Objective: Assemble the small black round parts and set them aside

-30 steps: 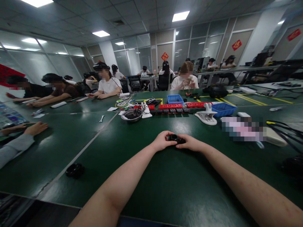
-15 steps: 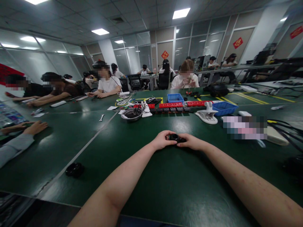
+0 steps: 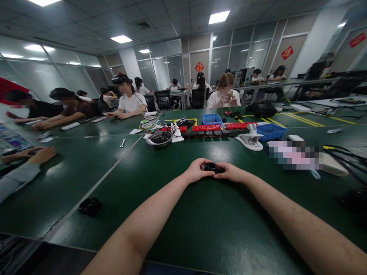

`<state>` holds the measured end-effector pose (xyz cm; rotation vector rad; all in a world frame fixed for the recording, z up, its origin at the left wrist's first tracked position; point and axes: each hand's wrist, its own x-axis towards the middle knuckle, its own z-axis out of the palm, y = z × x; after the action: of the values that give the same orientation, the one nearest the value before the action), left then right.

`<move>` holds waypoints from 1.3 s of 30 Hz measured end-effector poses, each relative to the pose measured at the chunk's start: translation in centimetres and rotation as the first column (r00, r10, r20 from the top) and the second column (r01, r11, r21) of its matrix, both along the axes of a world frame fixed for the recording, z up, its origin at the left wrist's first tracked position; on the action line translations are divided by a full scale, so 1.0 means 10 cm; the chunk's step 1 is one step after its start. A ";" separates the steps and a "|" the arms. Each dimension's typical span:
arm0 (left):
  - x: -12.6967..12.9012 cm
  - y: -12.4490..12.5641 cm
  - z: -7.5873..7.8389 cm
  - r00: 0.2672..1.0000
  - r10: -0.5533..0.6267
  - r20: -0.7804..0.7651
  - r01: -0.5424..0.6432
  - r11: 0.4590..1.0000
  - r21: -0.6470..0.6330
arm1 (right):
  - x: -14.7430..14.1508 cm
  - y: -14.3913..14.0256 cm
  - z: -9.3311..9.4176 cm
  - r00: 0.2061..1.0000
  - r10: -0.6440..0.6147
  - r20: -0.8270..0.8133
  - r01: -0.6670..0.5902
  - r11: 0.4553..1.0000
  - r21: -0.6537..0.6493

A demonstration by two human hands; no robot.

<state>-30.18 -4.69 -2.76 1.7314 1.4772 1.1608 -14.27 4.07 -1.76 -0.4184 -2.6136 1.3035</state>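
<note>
Head view: at the green table (image 3: pixel 189 229), a glossy black, ring-topped object (image 3: pixel 211 168) was gripped between a half-closed left hand (image 3: pixel 198 170) and right hand (image 3: pixel 231 173), presumably for steadiness.

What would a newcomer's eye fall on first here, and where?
Probably the black object held between the left hand and right hand, right of and below the picture's middle. Beyond them, bright red strips lie across the green table, and another black piece sits at lower left.
</note>
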 end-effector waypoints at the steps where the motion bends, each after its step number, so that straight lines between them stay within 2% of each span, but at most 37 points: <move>1: 0.01 -0.01 0.00 1.000 0.005 -0.002 -0.005 1.000 0.002 | 0.00 0.00 0.00 1.000 -0.010 0.003 0.010 1.000 0.000; 7: 0.06 -0.03 0.02 0.999 0.044 -0.028 -0.044 0.999 0.003 | 0.01 -0.01 0.00 0.997 -0.076 0.021 0.075 0.997 0.024; 12: 0.12 -0.05 0.02 0.987 0.127 -0.099 -0.123 0.991 0.044 | -0.02 -0.03 -0.07 0.973 -0.229 0.032 0.225 0.969 0.107; 14: 0.14 -0.06 0.02 0.973 0.187 -0.132 -0.179 0.981 0.072 | -0.06 -0.06 -0.11 0.945 -0.327 0.026 0.316 0.928 0.196; 18: 0.18 -0.07 0.00 0.917 0.349 -0.194 -0.330 0.936 0.123 | -0.13 -0.15 -0.15 0.870 -0.494 0.002 0.449 0.793 0.411; 20: 0.20 -0.07 -0.01 0.893 0.398 -0.212 -0.378 0.917 0.128 | -0.14 -0.19 -0.15 0.855 -0.519 -0.018 0.462 0.745 0.480; 22: 0.22 -0.07 -0.01 0.879 0.419 -0.226 -0.401 0.908 0.123 | -0.15 -0.22 -0.14 0.856 -0.515 -0.031 0.458 0.731 0.506; 28: 0.25 -0.09 0.02 0.862 0.440 -0.252 -0.422 0.898 0.125 | -0.15 -0.22 -0.11 0.871 -0.492 -0.001 0.427 0.755 0.497; 30: 0.24 -0.09 0.03 0.878 0.414 -0.239 -0.394 0.910 0.127 | -0.14 -0.19 -0.09 0.898 -0.441 0.007 0.391 0.802 0.452; 32: 0.21 -0.08 0.04 0.923 0.321 -0.213 -0.304 0.946 0.112 | -0.10 -0.15 -0.04 0.950 -0.313 0.015 0.289 0.893 0.345; 34: 0.16 -0.07 0.04 0.966 0.193 -0.173 -0.183 0.981 0.071 | -0.05 -0.10 0.02 0.990 -0.141 0.023 0.134 0.971 0.200; 37: 0.09 -0.04 0.04 0.994 0.054 -0.093 -0.054 0.999 0.005 | 0.02 -0.04 0.09 0.998 0.042 0.035 -0.043 0.999 0.019; 39: 0.07 -0.03 0.03 0.998 0.015 -0.055 -0.015 1.000 -0.008 | 0.04 -0.01 0.11 0.996 0.075 0.050 -0.073 0.996 -0.043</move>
<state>-29.50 -4.95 -2.45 1.7627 1.5282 1.1211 -13.84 3.95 -0.67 -0.3692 -2.6720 1.3899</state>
